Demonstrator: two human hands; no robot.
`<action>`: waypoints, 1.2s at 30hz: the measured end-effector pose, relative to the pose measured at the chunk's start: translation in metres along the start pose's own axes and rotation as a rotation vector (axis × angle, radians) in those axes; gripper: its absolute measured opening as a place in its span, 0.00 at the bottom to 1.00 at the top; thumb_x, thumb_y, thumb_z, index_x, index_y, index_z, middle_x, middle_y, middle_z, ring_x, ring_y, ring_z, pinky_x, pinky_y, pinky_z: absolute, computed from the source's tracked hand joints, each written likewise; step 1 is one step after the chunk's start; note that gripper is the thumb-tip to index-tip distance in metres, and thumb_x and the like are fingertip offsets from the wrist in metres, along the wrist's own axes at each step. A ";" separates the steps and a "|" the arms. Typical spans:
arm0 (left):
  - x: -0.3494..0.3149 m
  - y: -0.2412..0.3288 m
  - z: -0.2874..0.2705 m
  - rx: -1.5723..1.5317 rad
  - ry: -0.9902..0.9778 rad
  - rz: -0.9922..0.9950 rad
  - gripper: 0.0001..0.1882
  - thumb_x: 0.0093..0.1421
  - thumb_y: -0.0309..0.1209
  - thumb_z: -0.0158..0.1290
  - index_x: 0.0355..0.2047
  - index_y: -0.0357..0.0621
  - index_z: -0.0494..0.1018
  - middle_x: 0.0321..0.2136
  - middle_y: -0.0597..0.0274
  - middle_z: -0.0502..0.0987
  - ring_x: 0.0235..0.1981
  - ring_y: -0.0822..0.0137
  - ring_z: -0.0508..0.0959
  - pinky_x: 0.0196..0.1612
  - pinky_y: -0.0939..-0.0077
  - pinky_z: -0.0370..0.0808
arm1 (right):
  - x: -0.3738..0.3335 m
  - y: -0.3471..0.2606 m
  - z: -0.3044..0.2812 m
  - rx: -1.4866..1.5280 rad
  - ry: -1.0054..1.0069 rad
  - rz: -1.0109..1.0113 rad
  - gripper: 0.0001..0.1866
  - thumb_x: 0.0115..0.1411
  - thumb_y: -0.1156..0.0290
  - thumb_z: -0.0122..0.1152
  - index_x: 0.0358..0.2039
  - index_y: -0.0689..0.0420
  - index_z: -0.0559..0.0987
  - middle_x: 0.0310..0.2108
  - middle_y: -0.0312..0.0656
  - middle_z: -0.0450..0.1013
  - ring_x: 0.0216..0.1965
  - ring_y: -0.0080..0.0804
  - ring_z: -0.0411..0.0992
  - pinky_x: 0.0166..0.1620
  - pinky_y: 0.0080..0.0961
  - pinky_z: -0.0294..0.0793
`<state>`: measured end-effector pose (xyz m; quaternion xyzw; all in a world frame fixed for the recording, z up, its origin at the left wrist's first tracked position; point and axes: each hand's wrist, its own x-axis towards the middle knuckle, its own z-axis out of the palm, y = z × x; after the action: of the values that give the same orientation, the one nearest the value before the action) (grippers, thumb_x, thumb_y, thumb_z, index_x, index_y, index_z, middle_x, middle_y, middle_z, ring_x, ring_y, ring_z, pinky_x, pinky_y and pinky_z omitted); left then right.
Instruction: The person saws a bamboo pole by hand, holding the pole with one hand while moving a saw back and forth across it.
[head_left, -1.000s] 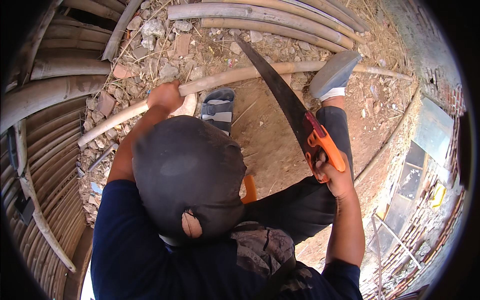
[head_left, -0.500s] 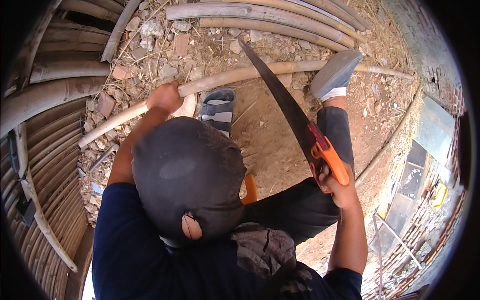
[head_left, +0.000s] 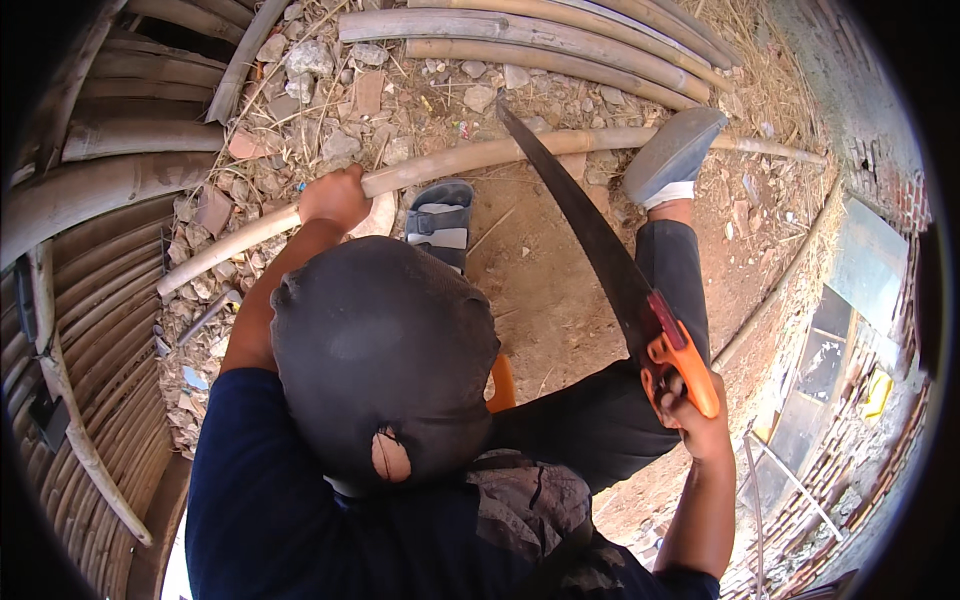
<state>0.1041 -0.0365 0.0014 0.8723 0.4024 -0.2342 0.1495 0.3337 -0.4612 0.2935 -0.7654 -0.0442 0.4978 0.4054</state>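
My left hand [head_left: 336, 198] is wrapped round a bamboo pole [head_left: 450, 165] that lies slantwise across the ground in front of me. In my right hand [head_left: 695, 415] is the orange handle of a handsaw [head_left: 590, 230]. Its long dark blade points forward and left, and near its tip it passes over the pole; whether the teeth touch the bamboo I cannot tell. My right shoe [head_left: 675, 150] rests on the pole to the right of the blade. The left sandal [head_left: 440, 220] stands on the near side of the pole.
Several more bamboo poles [head_left: 530, 35] lie at the far side. Stones and broken bricks [head_left: 310, 60] cover the ground at the left, beside a bamboo slat wall [head_left: 110, 370]. A hammer-like tool [head_left: 208, 318] lies among them. A brick wall [head_left: 915, 200] stands at the right.
My right hand has drawn the saw back toward me and slightly right, so its tip sits nearer the pole. My left hand keeps its hold on the bamboo.
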 end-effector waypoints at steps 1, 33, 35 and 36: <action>-0.003 0.003 0.003 0.001 0.018 0.007 0.17 0.59 0.40 0.56 0.47 0.48 0.78 0.40 0.50 0.85 0.41 0.48 0.86 0.48 0.53 0.82 | -0.014 -0.002 -0.003 -0.051 0.008 -0.016 0.11 0.52 0.70 0.68 0.28 0.58 0.73 0.21 0.31 0.67 0.20 0.18 0.66 0.25 0.15 0.63; -0.005 0.002 0.000 -0.030 -0.022 -0.008 0.19 0.58 0.41 0.58 0.48 0.48 0.77 0.42 0.49 0.85 0.44 0.48 0.85 0.48 0.54 0.82 | -0.027 0.023 0.046 0.140 0.059 -0.160 0.11 0.56 0.73 0.70 0.29 0.58 0.73 0.23 0.38 0.70 0.21 0.20 0.68 0.26 0.16 0.66; -0.006 0.001 0.002 -0.042 -0.006 -0.001 0.19 0.58 0.42 0.59 0.47 0.49 0.77 0.41 0.49 0.85 0.43 0.48 0.85 0.48 0.53 0.82 | -0.027 0.029 0.040 0.376 0.048 -0.158 0.12 0.56 0.73 0.70 0.29 0.58 0.72 0.23 0.39 0.70 0.21 0.21 0.68 0.25 0.17 0.67; -0.005 0.001 0.004 -0.048 0.015 0.008 0.19 0.58 0.42 0.60 0.47 0.49 0.78 0.39 0.49 0.85 0.43 0.48 0.85 0.48 0.52 0.82 | -0.028 0.026 0.038 0.330 0.056 -0.137 0.13 0.55 0.74 0.71 0.28 0.58 0.72 0.23 0.39 0.71 0.21 0.21 0.69 0.25 0.17 0.66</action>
<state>0.1009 -0.0415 0.0009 0.8717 0.4056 -0.2175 0.1685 0.2810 -0.4702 0.2895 -0.6973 -0.0024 0.4480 0.5596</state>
